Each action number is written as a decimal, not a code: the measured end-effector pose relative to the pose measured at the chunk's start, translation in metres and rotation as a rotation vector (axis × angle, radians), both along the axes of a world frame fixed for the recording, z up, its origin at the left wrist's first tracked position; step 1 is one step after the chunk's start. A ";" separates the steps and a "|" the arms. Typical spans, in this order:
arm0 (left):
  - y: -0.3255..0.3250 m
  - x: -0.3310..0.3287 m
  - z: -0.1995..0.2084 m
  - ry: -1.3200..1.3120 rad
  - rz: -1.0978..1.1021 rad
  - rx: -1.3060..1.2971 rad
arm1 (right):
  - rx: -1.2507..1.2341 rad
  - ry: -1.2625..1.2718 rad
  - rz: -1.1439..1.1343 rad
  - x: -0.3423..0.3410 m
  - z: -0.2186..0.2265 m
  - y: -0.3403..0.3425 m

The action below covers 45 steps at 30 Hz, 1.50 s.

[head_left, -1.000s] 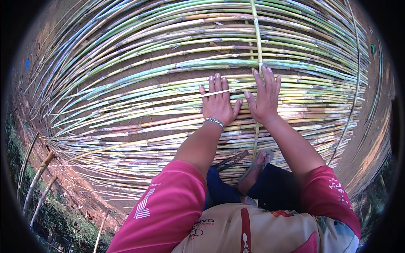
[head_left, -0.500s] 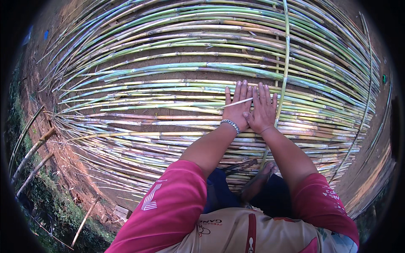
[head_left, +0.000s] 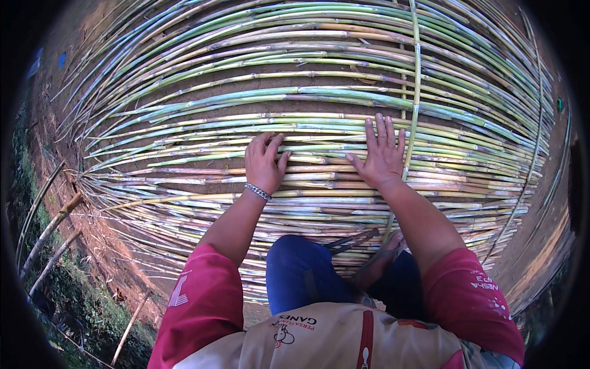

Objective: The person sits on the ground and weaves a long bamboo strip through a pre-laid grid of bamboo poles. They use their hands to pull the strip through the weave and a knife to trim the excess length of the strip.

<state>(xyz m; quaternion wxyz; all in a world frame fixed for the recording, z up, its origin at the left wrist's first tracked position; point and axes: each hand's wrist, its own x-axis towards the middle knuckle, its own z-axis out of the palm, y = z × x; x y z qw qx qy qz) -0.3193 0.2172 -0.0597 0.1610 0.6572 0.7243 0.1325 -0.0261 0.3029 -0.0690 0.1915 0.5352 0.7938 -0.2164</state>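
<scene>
Left hand [head_left: 265,165] curled over the flat-laid cane stalks [head_left: 184,154], fingers bent and pressing down, gripping nothing; right hand [head_left: 382,157] spread open, palm flat just beside the upright crossing strip [head_left: 416,92]. Likely risks: stalks sliding apart under uneven pressure; splinters from split ends; crossing strip springing loose.

Red sleeves [head_left: 203,295], blue trousers [head_left: 301,277] (silver bracelet [head_left: 257,192], left wrist).

Bright even daylight, soft shadows, sharp centre, strong fisheye bending, dark vignette at the rim
</scene>
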 end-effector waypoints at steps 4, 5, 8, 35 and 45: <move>-0.007 -0.021 -0.004 -0.003 -0.074 -0.092 | 0.018 0.016 -0.007 0.003 -0.002 -0.001; -0.002 -0.019 -0.003 0.055 -0.092 0.010 | 0.016 0.015 -0.005 0.004 -0.002 -0.001; -0.007 -0.035 -0.008 -0.013 -0.140 -0.042 | 0.040 0.030 0.006 0.007 -0.004 0.000; 0.018 -0.058 -0.009 -0.022 -0.283 -0.289 | 0.082 0.003 0.013 0.006 -0.006 -0.004; 0.017 -0.061 -0.014 -0.146 -0.132 -0.139 | 0.019 -0.062 -0.001 -0.002 0.002 -0.001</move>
